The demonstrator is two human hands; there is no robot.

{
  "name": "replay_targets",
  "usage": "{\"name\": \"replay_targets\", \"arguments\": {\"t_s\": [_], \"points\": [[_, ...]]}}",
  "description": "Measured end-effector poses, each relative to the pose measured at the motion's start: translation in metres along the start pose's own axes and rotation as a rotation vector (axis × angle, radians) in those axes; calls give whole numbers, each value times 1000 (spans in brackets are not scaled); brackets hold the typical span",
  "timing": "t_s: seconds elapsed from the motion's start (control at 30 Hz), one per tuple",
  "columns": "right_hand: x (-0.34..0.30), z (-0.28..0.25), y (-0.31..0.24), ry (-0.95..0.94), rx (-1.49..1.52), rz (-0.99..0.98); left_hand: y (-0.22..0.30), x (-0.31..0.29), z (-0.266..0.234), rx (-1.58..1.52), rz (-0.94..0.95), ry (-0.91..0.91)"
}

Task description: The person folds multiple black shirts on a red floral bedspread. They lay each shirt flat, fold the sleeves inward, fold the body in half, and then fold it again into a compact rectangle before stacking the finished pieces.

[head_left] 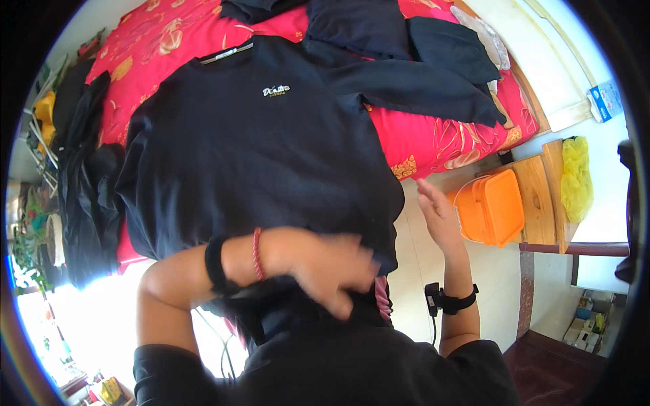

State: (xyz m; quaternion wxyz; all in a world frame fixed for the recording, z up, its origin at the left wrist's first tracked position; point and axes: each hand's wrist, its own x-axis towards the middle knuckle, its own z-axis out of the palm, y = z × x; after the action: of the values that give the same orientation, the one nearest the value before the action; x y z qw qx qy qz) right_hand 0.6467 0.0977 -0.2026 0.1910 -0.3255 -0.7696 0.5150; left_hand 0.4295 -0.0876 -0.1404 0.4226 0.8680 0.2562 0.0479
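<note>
A black sweatshirt (250, 155) with a small light print on its chest lies spread over the red bed, its neckline at the far side and one sleeve stretched to the right. Across its near hem reaches my left hand (332, 267), blurred by motion, with the thumb apart from the fingers and nothing visible in it. Whether it touches the cloth I cannot tell. My right hand (440, 213) is raised to the right of the sweatshirt, fingers stretched and holding nothing, near an orange bucket (497, 206).
Folded dark clothes (450, 51) lie at the bed's far side on a red patterned sheet (183, 30). Dark garments (91, 189) hang or lie along the left. A yellow plastic bag (575, 179) sits by a wooden stool (535, 203) on the right.
</note>
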Motion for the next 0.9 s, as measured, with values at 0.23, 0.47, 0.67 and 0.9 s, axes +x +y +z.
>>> {"name": "replay_targets", "arguments": {"t_s": [0.23, 0.47, 0.67, 0.9], "points": [[-16, 63, -1, -185, -504, -873, 36, -27, 31, 119, -389, 658], [4, 3, 77, -477, -793, 309, 44, -23, 78, 257, -711, 446], [-24, 26, 29, 63, -301, -526, 52, -33, 103, 136, -676, 538], [-6, 24, 79, -284, -227, 208, 102, -119, 157, -195, -703, 889]]}}
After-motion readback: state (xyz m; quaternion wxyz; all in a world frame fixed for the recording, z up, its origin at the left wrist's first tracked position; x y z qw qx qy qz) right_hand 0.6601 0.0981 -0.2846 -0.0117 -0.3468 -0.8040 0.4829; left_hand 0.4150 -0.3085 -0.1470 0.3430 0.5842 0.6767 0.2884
